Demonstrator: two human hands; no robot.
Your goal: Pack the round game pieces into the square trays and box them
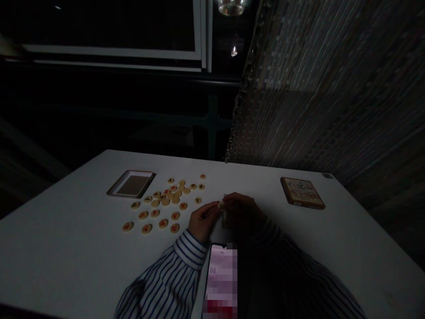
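Observation:
Between the fingertips of my left hand [202, 220] and my right hand [244, 210] is a xiangqi piece [221, 204], a small round disc with a dark character. Both hands are closed on it at the middle of the table. Partly hidden under my right hand is a flat pale item [227, 219] that I cannot make out. Left of my hands, many loose xiangqi pieces [166, 202] lie scattered, some with red characters, some dark, some blank side up. A lit phone [221, 279] lies below my wrists, its screen partly blurred out.
On the white table [76, 248], an open shallow tray [131, 183] sits at the far left. A flat box with a printed lid [302, 192] lies at the right. Behind it hangs a string curtain [299, 88]. The room is dim.

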